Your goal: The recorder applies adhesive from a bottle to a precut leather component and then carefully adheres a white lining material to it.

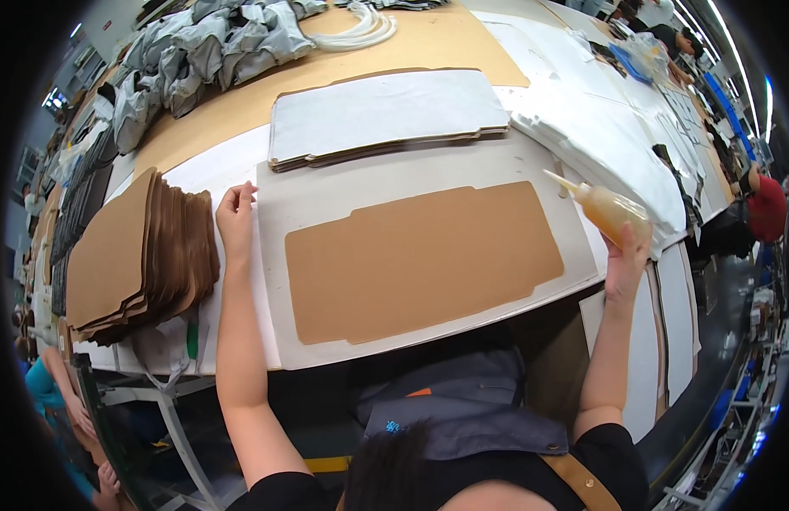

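Note:
My right hand [626,260] grips a clear squeeze bottle [611,211] with amber liquid inside. Its pale pointed nozzle is tilted up to the left, above the right side of the table. In front of me a flat brown cardboard piece [424,260] with notched edges lies on a grey board [284,200]. Left of that piece, my left hand [236,217] is by the board's left edge with its fingers curled closed; whatever they may hold is hidden. A thick stack of brown cardboard pieces [113,255] is next to my left forearm.
Behind the cardboard piece lies a stack of pale-topped panels [390,115]. Grey fabric pieces [215,51] are heaped at the back left, beside coiled white tubing [360,30]. White sheets [607,153] cover the right side. Other people are around the room.

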`<state>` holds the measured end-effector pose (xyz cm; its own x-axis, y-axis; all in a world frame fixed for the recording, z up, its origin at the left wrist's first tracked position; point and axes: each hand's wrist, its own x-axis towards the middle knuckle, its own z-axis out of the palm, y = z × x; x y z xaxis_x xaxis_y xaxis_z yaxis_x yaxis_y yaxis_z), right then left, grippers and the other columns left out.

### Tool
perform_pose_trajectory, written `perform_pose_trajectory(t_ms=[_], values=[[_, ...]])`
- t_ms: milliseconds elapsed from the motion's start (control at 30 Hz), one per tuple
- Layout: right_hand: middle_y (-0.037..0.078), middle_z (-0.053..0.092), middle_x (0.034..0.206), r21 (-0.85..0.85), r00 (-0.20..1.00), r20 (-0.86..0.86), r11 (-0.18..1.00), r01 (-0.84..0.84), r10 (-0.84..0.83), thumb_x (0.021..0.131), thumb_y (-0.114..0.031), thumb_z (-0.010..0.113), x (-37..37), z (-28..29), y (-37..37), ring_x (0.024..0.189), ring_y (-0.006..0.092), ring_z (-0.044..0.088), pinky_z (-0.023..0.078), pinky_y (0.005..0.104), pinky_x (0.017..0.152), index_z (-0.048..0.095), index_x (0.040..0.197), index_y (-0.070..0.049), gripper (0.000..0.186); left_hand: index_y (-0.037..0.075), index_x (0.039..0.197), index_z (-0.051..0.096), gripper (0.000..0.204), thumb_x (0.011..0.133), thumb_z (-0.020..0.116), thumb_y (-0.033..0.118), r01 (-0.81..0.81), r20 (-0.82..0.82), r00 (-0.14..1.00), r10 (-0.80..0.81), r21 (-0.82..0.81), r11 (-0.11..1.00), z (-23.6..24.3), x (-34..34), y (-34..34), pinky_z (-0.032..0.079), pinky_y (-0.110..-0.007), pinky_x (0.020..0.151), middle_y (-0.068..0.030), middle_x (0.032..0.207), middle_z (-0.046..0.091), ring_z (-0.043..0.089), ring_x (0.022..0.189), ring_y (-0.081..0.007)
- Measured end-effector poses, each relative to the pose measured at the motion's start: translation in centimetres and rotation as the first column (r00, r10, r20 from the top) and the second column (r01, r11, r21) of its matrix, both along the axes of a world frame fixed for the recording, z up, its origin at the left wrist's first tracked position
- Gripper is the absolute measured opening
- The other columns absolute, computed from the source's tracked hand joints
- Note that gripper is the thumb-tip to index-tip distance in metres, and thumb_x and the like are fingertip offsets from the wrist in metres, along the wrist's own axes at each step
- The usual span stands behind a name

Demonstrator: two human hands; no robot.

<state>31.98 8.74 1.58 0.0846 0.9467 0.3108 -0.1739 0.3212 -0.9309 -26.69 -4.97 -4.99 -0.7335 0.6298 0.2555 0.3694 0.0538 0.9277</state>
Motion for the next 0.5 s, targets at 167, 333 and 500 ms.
perform_pose_trajectory(t_ms=[167,333,500], values=[[0.006,0.056,0.12,0.063,0.984,0.164,0.996,0.062,-0.072,0.089,-0.018,0.074,-1.7,-0.4,0.0,0.111,0.0153,0.054,0.042,0.0284,0.098,0.047,0.133,-0.005,0.053,0.0,0.105,0.066,0.018,0.097,0.062,0.015,0.013,-0.019,1.0,-0.013,0.006,1.0,-0.4,-0.5,-0.4,0.045,-0.022,0.077,0.0001,0.091,0.064,0.055,0.083,-0.0071],[0.007,0.055,0.12,0.135,0.934,0.328,0.986,0.1,-0.14,0.089,-0.015,0.074,-2.3,-0.1,-0.4,0.112,0.0151,0.053,0.043,0.0288,0.098,0.048,0.132,-0.005,0.051,0.0,0.104,0.066,0.019,0.097,0.062,0.016,0.026,0.003,1.0,-0.026,-0.034,0.999,-0.3,-0.3,-0.3,0.045,-0.021,0.077,-0.0001,0.092,0.064,0.055,0.084,-0.0069],[0.007,0.053,0.12,0.143,0.918,0.369,0.985,0.098,-0.145,0.089,-0.016,0.073,-2.2,-0.8,-0.2,0.113,0.0157,0.053,0.043,0.0288,0.098,0.048,0.131,-0.005,0.051,0.0,0.104,0.067,0.019,0.097,0.062,0.017,0.053,0.003,0.999,-0.053,-0.041,0.998,-0.6,-0.8,-0.4,0.045,-0.021,0.076,0.0003,0.091,0.064,0.055,0.083,-0.0064]])
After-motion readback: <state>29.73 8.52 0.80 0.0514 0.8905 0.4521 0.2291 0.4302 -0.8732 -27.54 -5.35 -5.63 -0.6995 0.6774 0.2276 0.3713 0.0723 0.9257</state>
